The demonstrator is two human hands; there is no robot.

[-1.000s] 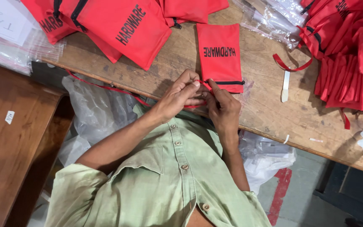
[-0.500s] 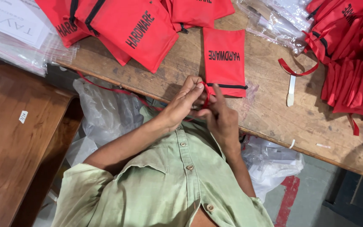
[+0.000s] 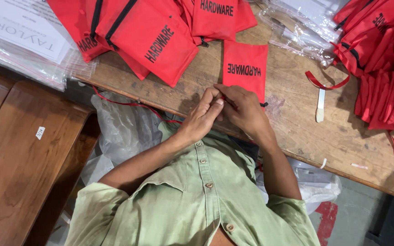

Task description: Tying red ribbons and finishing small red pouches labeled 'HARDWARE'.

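- Both hands sit a touch lower in view than before, pouch unmoved.
- Left hand and right hand press together, pinching something red.
- Flat red pouch lies just beyond the knuckles, long axis pointing away, nearer the right hand.

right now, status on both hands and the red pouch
Left hand and right hand pressed together at the table edge, pinching something small and red, too hidden to tell. Flat red pouch lies just beyond the fingers. Nothing in the way.

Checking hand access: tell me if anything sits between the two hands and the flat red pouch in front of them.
Nothing visible does. The left hand and right hand meet at the near edge of the flat red pouch on the wooden table.
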